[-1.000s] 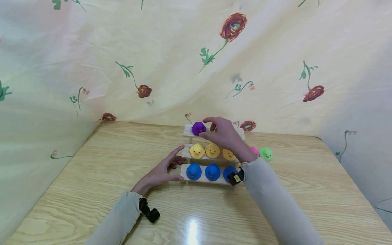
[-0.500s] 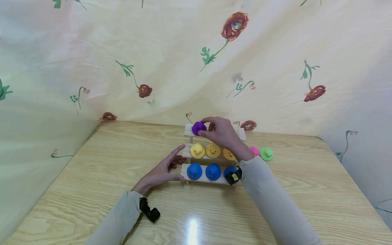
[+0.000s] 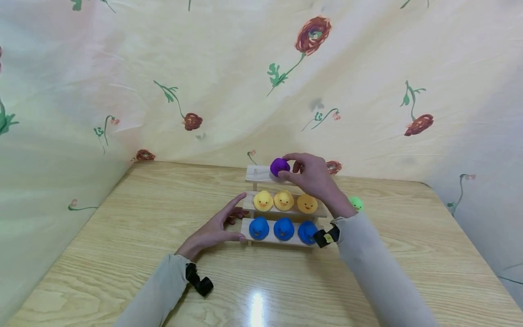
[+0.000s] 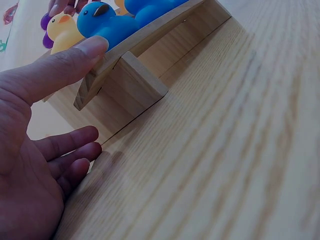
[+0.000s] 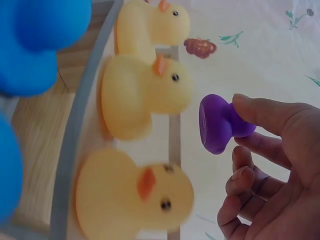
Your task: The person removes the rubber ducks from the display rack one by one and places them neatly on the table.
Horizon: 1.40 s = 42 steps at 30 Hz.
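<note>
Between the thumb and index finger of my right hand (image 3: 313, 176) is a purple rubber duck (image 3: 279, 167), held at the top step of a three-tier wooden rack (image 3: 256, 173). The right wrist view shows this purple duck (image 5: 216, 122) apart from the yellow ones, its flat base facing the rack. My left hand (image 3: 214, 230) is spread at the rack's left end. Its thumb rests on the end of the bottom step, beside a blue duck (image 4: 102, 22), while the other fingers lie relaxed. Yellow ducks (image 3: 263, 201) line the middle step, blue ducks (image 3: 259, 228) the bottom one.
A green duck (image 3: 356, 203) sits on the wooden table (image 3: 102, 236) right of the rack, partly behind my right forearm. Behind the table hangs a flowered cloth (image 3: 220, 59). Black camera straps (image 3: 199, 280) are on both wrists.
My right hand closed its fingers on the purple duck at the top step's left end and moved it right and slightly up. The pink duck is now hidden behind my arm. My left hand stayed put.
</note>
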Each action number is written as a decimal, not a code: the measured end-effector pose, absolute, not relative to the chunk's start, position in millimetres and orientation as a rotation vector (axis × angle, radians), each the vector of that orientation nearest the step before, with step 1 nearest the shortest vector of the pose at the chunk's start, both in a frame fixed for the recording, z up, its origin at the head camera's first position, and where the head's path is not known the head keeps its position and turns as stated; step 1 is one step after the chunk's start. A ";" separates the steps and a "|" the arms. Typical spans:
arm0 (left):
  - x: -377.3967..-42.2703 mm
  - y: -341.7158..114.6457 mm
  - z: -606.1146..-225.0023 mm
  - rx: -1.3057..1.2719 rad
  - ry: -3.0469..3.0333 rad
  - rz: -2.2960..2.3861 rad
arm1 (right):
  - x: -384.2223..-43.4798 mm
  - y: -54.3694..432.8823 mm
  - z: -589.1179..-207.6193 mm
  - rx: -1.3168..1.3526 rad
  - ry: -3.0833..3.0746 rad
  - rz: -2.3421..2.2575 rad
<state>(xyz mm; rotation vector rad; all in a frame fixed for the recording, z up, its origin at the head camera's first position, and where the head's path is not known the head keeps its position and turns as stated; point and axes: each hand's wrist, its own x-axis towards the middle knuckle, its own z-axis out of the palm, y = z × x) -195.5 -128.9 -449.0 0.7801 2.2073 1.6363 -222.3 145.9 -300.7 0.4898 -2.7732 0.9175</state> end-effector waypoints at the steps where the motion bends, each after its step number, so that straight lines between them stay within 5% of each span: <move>1: -195.6 -128.9 -449.0 0.781 2.208 1.636 | -221.7 149.1 -300.1 0.481 -2.774 0.913; 42: -197.6 -129.8 -450.0 0.773 2.217 1.628 | -196.1 274.3 -308.8 0.241 -2.747 0.701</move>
